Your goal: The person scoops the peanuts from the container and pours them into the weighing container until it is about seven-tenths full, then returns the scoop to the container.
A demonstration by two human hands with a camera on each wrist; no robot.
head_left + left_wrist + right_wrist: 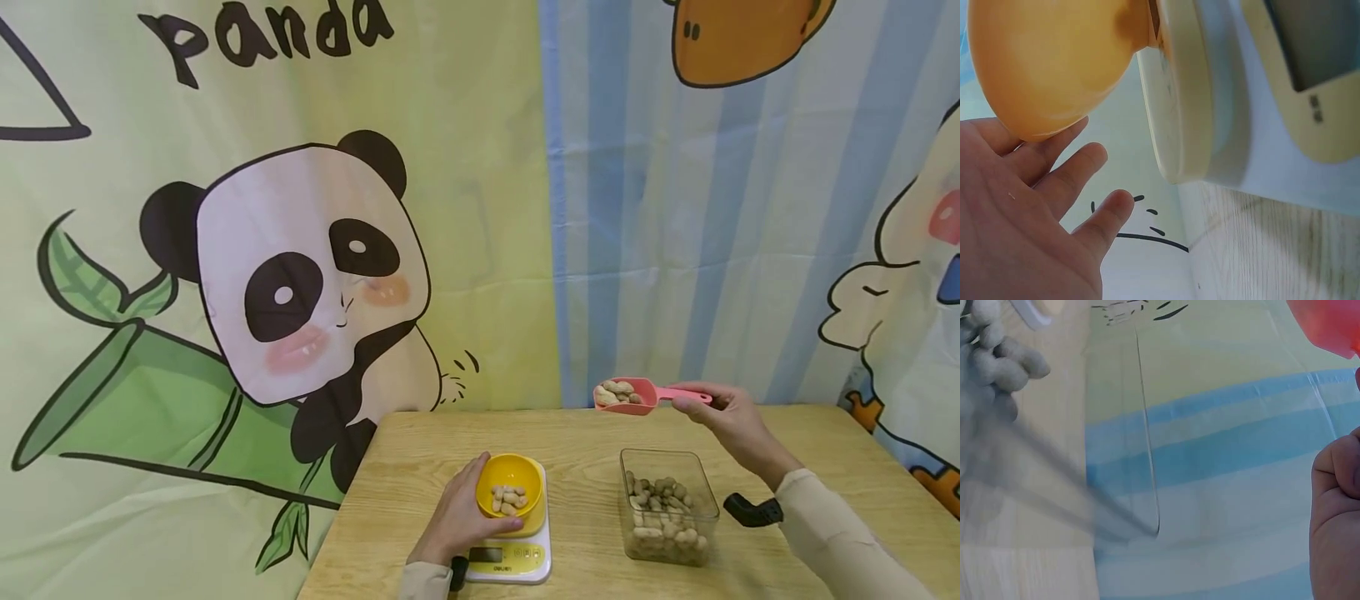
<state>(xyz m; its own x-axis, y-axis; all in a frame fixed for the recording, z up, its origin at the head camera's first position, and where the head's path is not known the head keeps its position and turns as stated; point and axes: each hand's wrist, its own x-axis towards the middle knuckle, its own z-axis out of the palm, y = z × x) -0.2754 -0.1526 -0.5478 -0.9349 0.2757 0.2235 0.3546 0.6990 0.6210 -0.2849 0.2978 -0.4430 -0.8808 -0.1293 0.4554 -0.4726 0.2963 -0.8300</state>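
Peanuts lie in three places before a backdrop, a creased sheet printed with a panda and blue stripes. Beneath it stretches a table of pale, grained wood.

A person's left hand curves around a bowl, thumb across its near side, other fingers along the left and far side; the left wrist view shows several fingertips spread apart and off the bowl. The right hand, raised beyond the table's middle, has its fingers closed on a scoop's handle.

On the table sits a flat scale, white and yellow, its display partly shaded and its left edge hidden by the hand. To its right, well apart, stands a clear, square-cornered box of peanuts; in the right wrist view its blurred rim cuts across the scene.

The bowl, round, smooth and yellow, is on the scale with a small heap of peanuts inside. The scoop, glossy pink plastic, hangs in the air beyond the box, carrying a few more, their shells tan and knobbly.
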